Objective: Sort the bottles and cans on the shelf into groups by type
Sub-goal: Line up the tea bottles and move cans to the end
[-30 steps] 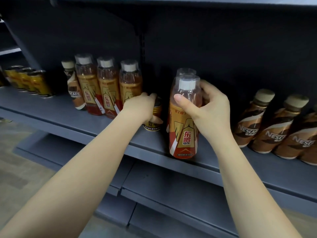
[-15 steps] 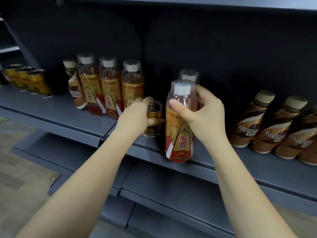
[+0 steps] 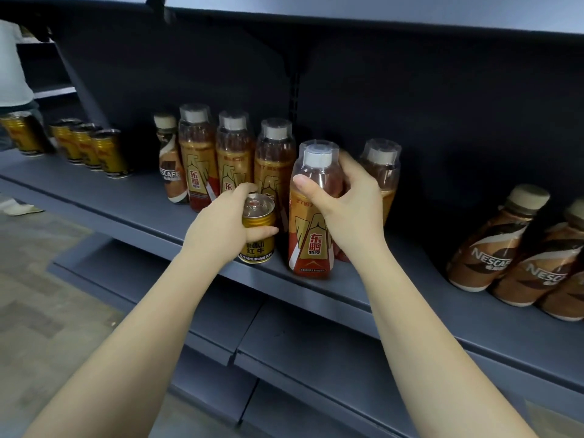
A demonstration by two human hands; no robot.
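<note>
My left hand (image 3: 221,229) grips a small gold can (image 3: 257,230) near the front edge of the grey shelf (image 3: 126,207). My right hand (image 3: 350,203) holds an orange energy-drink bottle (image 3: 311,238) by its upper body, just right of the can. Another such bottle (image 3: 382,172) stands behind my right hand. Three matching bottles (image 3: 234,159) stand in a row to the left, with one brown coffee bottle (image 3: 170,165) beside them. Several gold cans (image 3: 91,150) stand at the far left. Brown coffee bottles (image 3: 493,241) cluster at the right.
A lower shelf (image 3: 316,343) juts out beneath the one I work on. The dark back panel (image 3: 410,105) closes the rear. A person in a white top (image 3: 12,64) stands at the far left. Floor tiles (image 3: 41,295) show at lower left.
My left hand has drawn the gold can forward toward the shelf edge, showing its top. My right hand has brought the orange bottle forward and slightly left. The view has shifted right.
</note>
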